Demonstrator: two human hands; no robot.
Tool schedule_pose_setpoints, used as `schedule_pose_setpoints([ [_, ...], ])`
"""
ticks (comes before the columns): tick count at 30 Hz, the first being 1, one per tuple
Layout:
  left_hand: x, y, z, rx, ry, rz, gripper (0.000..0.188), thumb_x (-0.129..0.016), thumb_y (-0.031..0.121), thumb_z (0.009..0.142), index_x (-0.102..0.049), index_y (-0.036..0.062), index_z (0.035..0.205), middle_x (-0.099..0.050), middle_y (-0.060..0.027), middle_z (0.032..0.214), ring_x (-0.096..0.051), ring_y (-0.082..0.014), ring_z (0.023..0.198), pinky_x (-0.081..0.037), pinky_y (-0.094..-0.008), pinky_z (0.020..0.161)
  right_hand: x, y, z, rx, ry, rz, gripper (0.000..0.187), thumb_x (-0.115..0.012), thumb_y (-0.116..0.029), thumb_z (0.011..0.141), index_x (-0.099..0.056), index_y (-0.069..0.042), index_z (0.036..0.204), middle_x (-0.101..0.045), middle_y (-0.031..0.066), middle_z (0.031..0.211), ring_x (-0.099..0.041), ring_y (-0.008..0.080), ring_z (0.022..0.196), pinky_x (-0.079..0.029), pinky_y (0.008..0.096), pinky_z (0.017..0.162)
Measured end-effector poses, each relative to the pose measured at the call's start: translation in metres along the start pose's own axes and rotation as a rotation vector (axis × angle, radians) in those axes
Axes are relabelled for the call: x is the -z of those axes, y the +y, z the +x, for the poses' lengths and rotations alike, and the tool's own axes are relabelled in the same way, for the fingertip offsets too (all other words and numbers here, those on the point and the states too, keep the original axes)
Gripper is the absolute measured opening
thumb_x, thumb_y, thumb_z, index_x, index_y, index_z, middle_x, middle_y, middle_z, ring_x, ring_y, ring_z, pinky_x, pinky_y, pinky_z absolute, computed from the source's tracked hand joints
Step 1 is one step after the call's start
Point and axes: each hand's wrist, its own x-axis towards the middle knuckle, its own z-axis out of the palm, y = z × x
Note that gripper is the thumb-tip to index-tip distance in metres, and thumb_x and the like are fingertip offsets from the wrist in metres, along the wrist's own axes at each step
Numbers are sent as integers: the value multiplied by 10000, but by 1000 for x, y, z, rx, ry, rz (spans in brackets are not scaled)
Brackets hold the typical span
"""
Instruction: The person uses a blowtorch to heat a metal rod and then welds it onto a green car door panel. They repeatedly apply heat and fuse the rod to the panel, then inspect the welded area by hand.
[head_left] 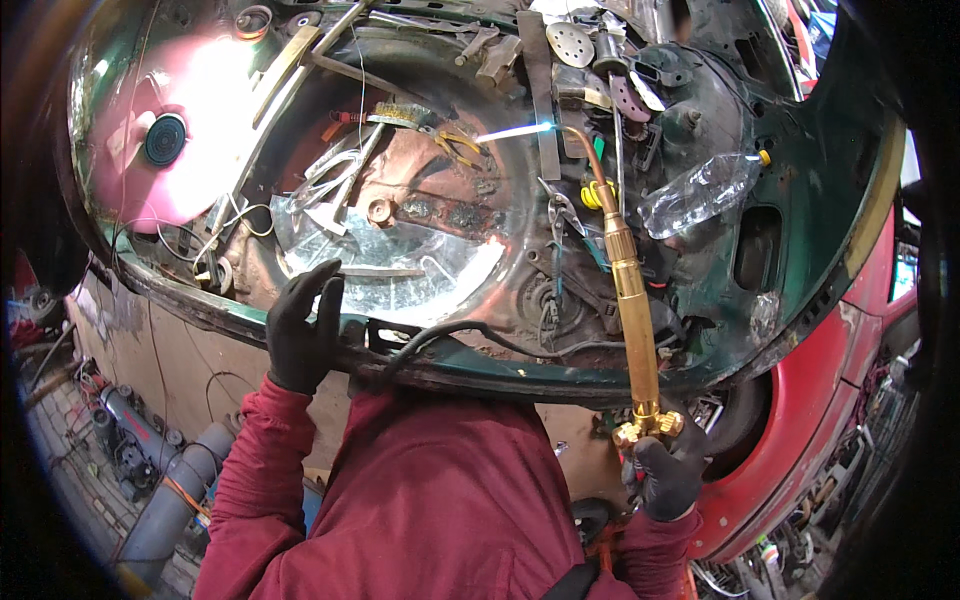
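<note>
My right hand [672, 475], in a black glove, is closed around the valve end of a brass gas torch [635, 320]. The torch stands nearly upright in the view, and its bent copper tip gives off a bright, narrow flame [515, 132] pointing left over the car's trunk well. My left hand [303, 328], also gloved in black, is at the near edge of the trunk. Its fingers reach up and apart, with nothing visible in them. Just beyond it, a shiny sheet-metal piece [400, 262] with a cut curve lies in the round well. Yellow-handled pliers [458, 146] lie near the flame's end.
A pink rounded object [150, 170] fills the left corner. To the right are a clear plastic bottle [705, 195], locking pliers [562, 207] and sanding discs [570, 44]. A dark hose [480, 327] runs along the trunk's near rim. A grey cylinder [175, 500] is at the lower left.
</note>
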Motion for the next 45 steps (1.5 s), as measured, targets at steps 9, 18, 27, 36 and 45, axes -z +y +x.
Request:
schedule_pose_setpoints([
  [9,-14,-2,-3,-91,91,231,242,-694,110,1050,-745,-27,1244,-781,-167,1040,-767,-287,946,-588,-401,849,53,-3,70,-8,-118,-103,613,-778,-118,765,-625,123,1308,-721,119,808,-637,132,564,-543,293,523],
  [18,-7,13,-26,327,101,346,381,-654,207,1084,-684,-44,1369,-759,-175,1093,-725,-263,992,-581,-384,849,63,77,128,-154,148,-32,670,-646,-599,1033,-596,66,1095,-589,122,616,-560,210,428,-441,334,376],
  [27,-8,12,-32,364,121,380,501,-451,325,1172,-640,-74,1408,-728,-208,1168,-707,-272,1041,-596,-327,723,106,66,138,-250,-398,-91,576,-889,-326,856,-584,77,1131,-636,121,720,-587,202,518,-482,315,472],
  [36,-15,17,-33,410,187,381,549,-440,396,1179,-652,-56,1407,-720,-198,1177,-715,-247,975,-588,-290,677,39,55,130,-50,28,-443,484,-760,-364,958,-571,58,1104,-593,92,681,-534,195,487,-443,334,459],
  [45,-20,20,-30,448,224,428,609,-449,467,1167,-664,-56,1394,-732,-176,1171,-723,-240,989,-587,-278,675,40,55,132,-46,15,-514,474,-775,-348,952,-580,42,1139,-598,101,711,-541,214,507,-460,355,478],
])
